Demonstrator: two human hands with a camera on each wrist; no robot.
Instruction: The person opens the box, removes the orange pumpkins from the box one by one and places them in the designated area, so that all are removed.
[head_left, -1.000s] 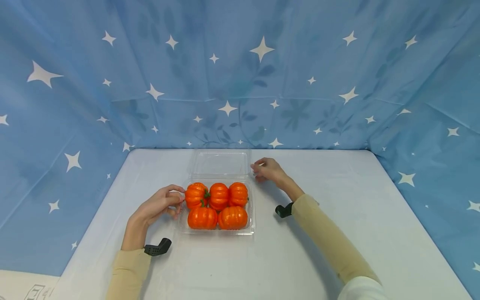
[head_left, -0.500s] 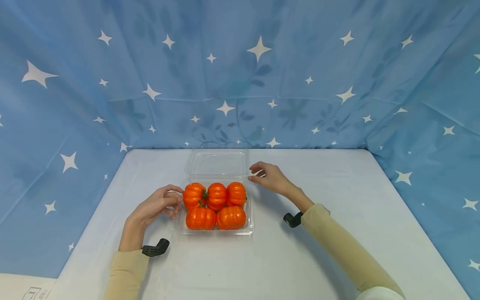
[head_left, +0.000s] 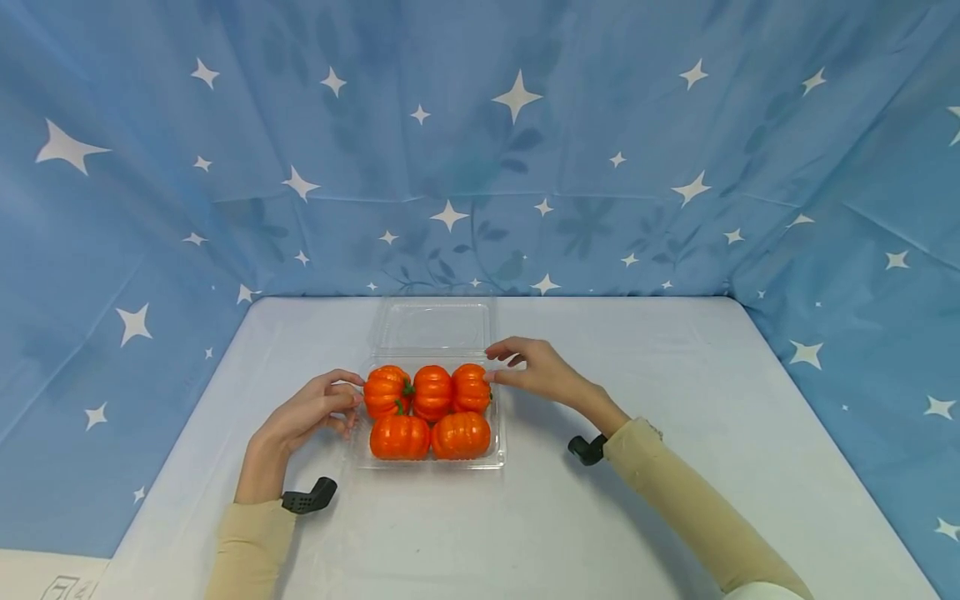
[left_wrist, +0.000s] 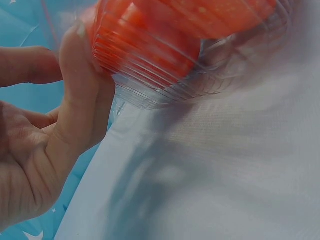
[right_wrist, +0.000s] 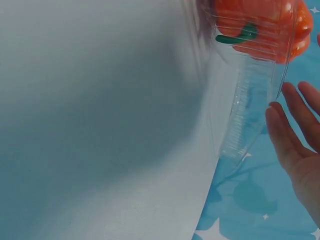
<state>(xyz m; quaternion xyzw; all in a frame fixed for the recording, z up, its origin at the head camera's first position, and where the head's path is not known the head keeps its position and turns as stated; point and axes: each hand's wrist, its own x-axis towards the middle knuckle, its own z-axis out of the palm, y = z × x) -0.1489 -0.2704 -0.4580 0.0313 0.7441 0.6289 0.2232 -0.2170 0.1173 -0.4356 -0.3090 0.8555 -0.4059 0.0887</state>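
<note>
A clear plastic clamshell box (head_left: 495, 457) lies with its lid (head_left: 435, 327) folded back. Small orange toy pumpkins (head_left: 461, 435), several of them, fill its base in two rows, some showing green stems. My left hand (head_left: 311, 410) holds the box's left side, its thumb (left_wrist: 77, 60) against the ribbed wall near the rim and the index finger close by. Over the right rim near the hinge, my right hand (head_left: 546, 368) is spread, thumb and fingers apart with nothing between them. In the right wrist view its fingertips (right_wrist: 274, 114) are close beside the clear plastic edge.
A white-covered table (head_left: 675, 400) carries the box near its far edge. Blue curtain with white stars (head_left: 480, 150) stands behind and along both sides. Dark devices (head_left: 311, 497) are strapped on both wrists.
My right hand has moved from beside the lid toward me, down to the box's right rim, its fingers spreading wider. The left hand keeps its place at the box's left side.
</note>
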